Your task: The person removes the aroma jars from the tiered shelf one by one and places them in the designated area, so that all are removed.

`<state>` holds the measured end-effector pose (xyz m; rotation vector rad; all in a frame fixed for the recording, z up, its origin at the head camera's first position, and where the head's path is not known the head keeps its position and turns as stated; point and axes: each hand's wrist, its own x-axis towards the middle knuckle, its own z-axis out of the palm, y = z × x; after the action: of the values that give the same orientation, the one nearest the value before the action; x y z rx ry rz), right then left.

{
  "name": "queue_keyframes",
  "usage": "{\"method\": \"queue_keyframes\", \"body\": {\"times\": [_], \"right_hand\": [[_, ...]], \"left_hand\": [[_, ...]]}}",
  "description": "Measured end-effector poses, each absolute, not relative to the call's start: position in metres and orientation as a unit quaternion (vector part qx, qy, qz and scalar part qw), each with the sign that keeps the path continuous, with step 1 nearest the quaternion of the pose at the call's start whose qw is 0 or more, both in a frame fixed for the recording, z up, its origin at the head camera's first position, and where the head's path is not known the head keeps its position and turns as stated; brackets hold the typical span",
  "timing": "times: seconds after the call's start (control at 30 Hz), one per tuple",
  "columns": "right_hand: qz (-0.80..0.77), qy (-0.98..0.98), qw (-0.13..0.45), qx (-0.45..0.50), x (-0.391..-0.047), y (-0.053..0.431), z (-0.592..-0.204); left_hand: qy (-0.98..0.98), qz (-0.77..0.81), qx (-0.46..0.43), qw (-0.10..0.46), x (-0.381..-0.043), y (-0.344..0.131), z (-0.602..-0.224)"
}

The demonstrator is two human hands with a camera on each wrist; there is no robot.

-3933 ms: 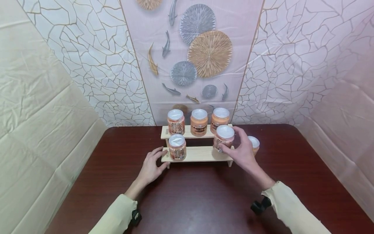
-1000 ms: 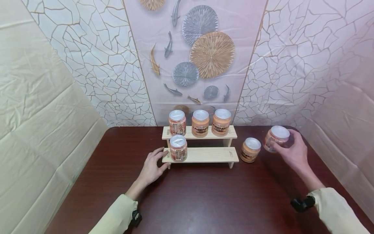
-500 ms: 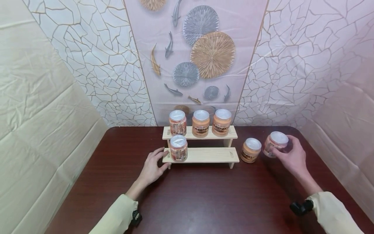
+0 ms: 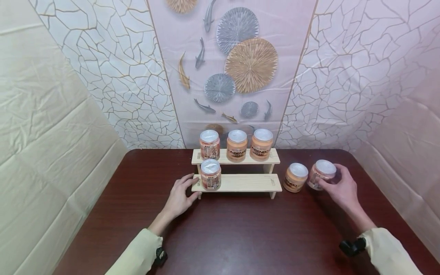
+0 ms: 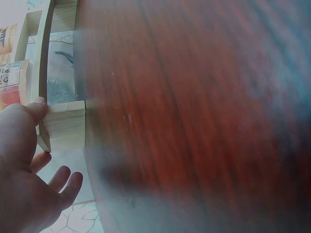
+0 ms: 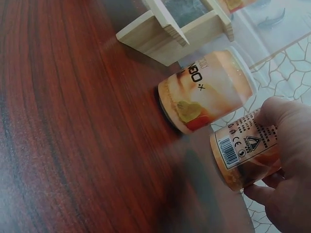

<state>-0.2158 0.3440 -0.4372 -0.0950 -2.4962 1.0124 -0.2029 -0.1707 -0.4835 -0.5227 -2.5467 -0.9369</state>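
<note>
Head view: my right hand grasps the held jar from its right side, thumb across the front. The jar lies directly to the left of my palm. Its axis runs from base to lid near upright, roughly parallel to that of the standing jar, which sits just beside it on the table, on the side away from my palm. Both are to the right of the two-tier shelf. My right hand is plainly the nearer; my left hand is at the shelf's far left end, well apart. The lid is pale, ribbed and facing up; the body shows orange-brown under a printed label. Four further jars are noted on the shelf: three on the upper tier, one on the lower.

Left wrist view: my left thumb bears on the front edge of the shelf board and a finger meets its end, a light pinch; the remaining fingers are free.

Right wrist view: my grip covers the lid end of the held jar. A barcode, a warning triangle and rows of small dark print are visible. A narrow gap separates the two jars. Whether the held jar's base meets the table, I cannot tell.
</note>
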Motion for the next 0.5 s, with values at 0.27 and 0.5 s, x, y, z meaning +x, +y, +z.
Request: {"method": "queue_keyframes", "body": {"times": [0.27,0.5], "right_hand": [[0.359,-0.908,0.217,-0.021,-0.216,0.342,-0.445],[0.356,-0.911,0.206,-0.029,-0.217,0.341,-0.449]], "left_hand": [[-0.909,-0.331,-0.181,0.178,-0.202,-0.171,-0.483],[-0.909,-0.335,-0.178,0.171,-0.201,-0.170,-0.481]]}}
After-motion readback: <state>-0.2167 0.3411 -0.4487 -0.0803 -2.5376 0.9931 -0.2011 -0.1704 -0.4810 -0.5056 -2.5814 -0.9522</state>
